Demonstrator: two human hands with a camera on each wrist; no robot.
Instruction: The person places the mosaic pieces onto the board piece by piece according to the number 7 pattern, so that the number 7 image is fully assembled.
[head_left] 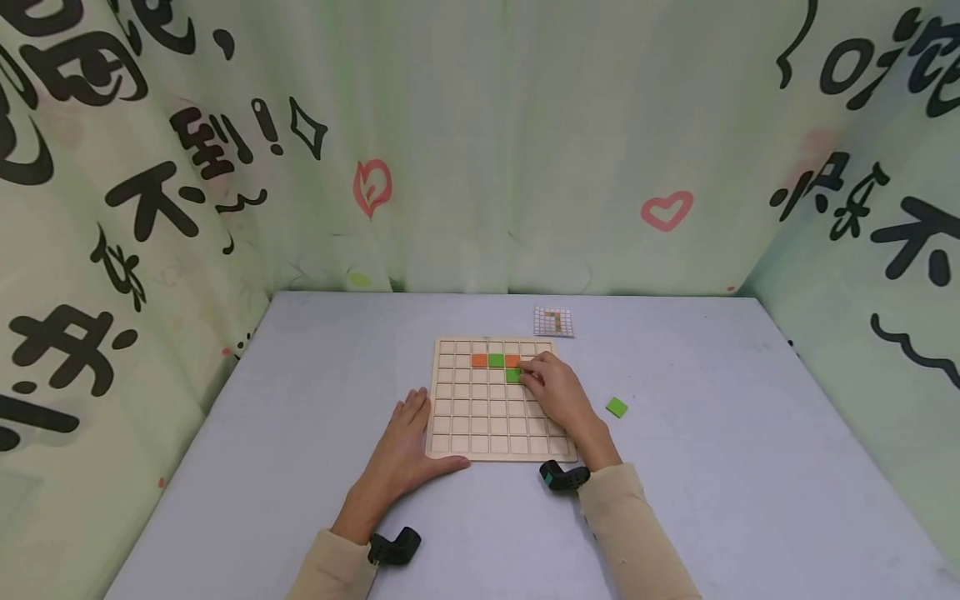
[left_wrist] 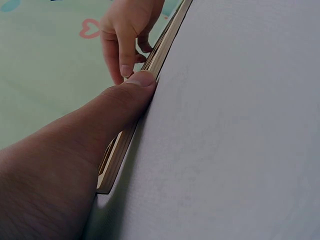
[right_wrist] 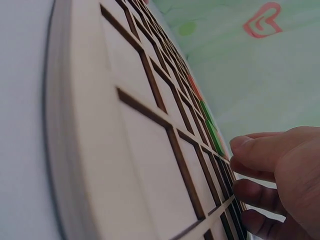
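Note:
A pale wooden grid board lies flat on the table. My left hand rests at its near left corner, fingers along the left side. Its thumb lies over the near edge. My right hand reaches over the board's right part, with bent fingertips pinching at the right edge of a green square tile, which lies in the second-row area. In the row above sit an orange tile, a green tile and another orange tile. Fingers partly hide the cells beside them.
A loose green tile lies on the table right of the board. Behind the board is a small card with a coloured grid pattern. A pale curtain with writing and hearts surrounds the white-covered table.

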